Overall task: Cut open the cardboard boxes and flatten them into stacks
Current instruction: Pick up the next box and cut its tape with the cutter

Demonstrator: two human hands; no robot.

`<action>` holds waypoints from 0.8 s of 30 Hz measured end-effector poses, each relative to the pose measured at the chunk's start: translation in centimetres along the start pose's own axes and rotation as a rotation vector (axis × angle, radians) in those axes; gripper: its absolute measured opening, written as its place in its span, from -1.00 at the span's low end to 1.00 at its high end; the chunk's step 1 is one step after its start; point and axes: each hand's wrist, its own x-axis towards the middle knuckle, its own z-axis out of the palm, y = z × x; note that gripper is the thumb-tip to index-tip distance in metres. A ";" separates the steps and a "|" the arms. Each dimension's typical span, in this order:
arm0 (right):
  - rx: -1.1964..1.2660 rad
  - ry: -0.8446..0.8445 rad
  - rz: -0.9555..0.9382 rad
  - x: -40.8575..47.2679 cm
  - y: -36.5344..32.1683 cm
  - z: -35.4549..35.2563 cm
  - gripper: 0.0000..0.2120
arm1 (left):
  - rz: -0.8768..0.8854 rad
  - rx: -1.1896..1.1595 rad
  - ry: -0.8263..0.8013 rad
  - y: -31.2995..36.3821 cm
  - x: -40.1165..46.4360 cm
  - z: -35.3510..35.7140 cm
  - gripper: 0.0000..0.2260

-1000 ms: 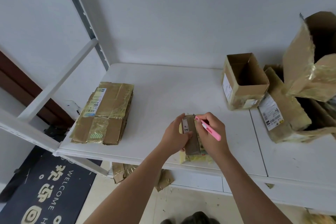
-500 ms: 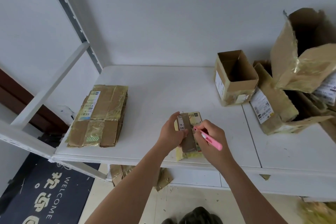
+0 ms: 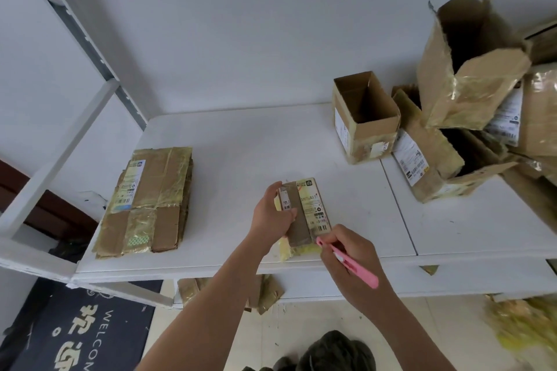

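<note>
A small taped cardboard box [image 3: 304, 214] with a yellow label lies near the front edge of the white table [image 3: 247, 147]. My left hand [image 3: 272, 214] grips its left side, thumb on top. My right hand [image 3: 349, 256] holds a pink utility knife [image 3: 349, 263], whose tip sits at the box's near right corner. A stack of flattened boxes [image 3: 147, 202] lies at the table's left. An open empty box [image 3: 364, 117] stands upright at the back right.
Several torn, taped boxes [image 3: 464, 93] are piled at the far right, against the wall. A white metal rack frame [image 3: 60, 141] rises on the left. Cardboard scraps [image 3: 265, 295] lie under the table and a dark welcome mat [image 3: 84, 331] covers the floor at lower left.
My right hand drew the pink knife from the box's far end back along its top to the near right corner. My left hand kept hold of the box.
</note>
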 end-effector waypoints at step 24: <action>0.591 0.511 0.337 4.8 3.0 0.8 -0.98 | 0.407 0.992 -0.089 -1.7 1.2 -1.2 -0.59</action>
